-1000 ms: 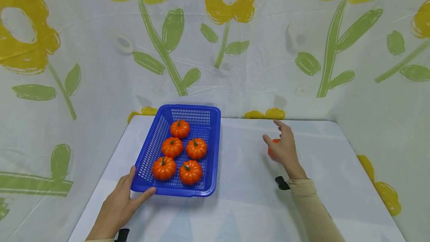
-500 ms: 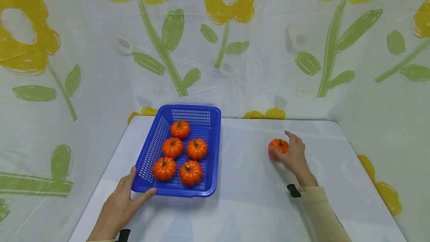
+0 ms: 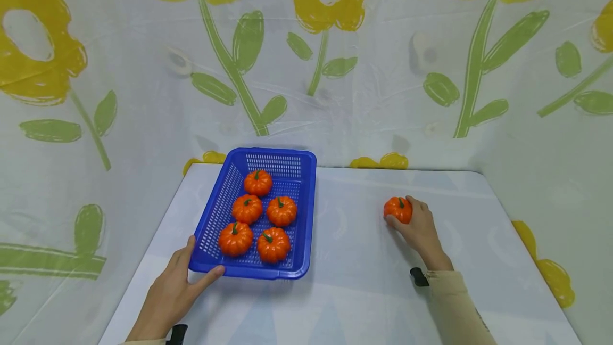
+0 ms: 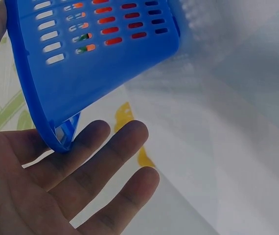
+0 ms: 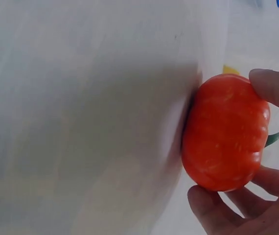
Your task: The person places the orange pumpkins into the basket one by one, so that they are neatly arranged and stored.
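Observation:
A blue plastic basket (image 3: 258, 272) stands left of centre on the table in the head view. Several small orange pumpkins (image 3: 273, 245) with green stems lie inside it. At its near left corner, my left hand (image 3: 165, 294) touches the rim with thumb and fingers spread; the left wrist view shows those fingers (image 4: 115, 152) mostly straight beside the basket corner. Further right, one more pumpkin (image 3: 397, 208) sits on the table. My right hand (image 3: 421, 232) holds it by the sides, thumb and fingertips against its skin (image 5: 227, 132) in the right wrist view.
The white table (image 3: 354, 260) carries the basket and the single pumpkin, with a stretch of tabletop between them. A flower-printed cloth (image 3: 373, 95) hangs behind and along both sides. Dark bands (image 3: 419, 277) show at the wrists.
My right hand has come down beside the single pumpkin, shifted right, and its fingers have closed in against it. The left hand and the basket keep their places.

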The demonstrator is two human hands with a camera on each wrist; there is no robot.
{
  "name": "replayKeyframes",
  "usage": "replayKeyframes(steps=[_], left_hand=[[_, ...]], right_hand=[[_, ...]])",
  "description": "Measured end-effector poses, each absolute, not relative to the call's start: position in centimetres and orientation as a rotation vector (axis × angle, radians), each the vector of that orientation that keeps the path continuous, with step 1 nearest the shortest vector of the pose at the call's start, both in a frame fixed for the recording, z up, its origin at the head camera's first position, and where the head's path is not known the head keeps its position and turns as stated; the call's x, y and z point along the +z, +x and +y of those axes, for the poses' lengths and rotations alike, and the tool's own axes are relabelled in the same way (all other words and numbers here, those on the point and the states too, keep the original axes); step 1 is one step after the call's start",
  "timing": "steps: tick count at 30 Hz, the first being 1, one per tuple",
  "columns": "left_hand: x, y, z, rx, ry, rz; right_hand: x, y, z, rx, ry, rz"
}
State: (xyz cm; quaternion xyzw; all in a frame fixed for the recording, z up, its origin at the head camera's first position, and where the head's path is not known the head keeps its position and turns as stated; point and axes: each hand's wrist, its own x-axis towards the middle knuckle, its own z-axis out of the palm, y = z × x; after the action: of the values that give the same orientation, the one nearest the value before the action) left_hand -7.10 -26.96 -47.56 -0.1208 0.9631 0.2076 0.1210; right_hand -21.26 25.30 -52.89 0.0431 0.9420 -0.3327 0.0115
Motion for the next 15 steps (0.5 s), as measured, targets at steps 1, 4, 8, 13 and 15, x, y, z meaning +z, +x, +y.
replayKeyframes(steps=[1, 4, 8, 13, 15], left_hand=[[-47.55, -7.09, -26.96, 0.609, -0.352, 2.812], [-47.54, -7.0, -26.95, 0.614, -0.347, 2.817], [-47.51, -7.05, -26.92, 0.615, -0.351, 2.814], [-47.48, -7.16, -26.89, 0.615, -0.365, 2.803], [-47.51, -7.15, -26.92, 0.612, -0.368, 2.802]], right_hand=[[-52.86, -21.25, 25.33, -1.037, 0.132, 2.938], [-52.84, -21.19, 25.41, -1.022, 0.118, 2.943], [-52.96, -21.07, 25.58, -0.986, 0.099, 2.951], [-53.0, -20.98, 25.73, -0.965, 0.107, 2.934], [-52.97, -20.95, 25.73, -0.973, 0.114, 2.927]])
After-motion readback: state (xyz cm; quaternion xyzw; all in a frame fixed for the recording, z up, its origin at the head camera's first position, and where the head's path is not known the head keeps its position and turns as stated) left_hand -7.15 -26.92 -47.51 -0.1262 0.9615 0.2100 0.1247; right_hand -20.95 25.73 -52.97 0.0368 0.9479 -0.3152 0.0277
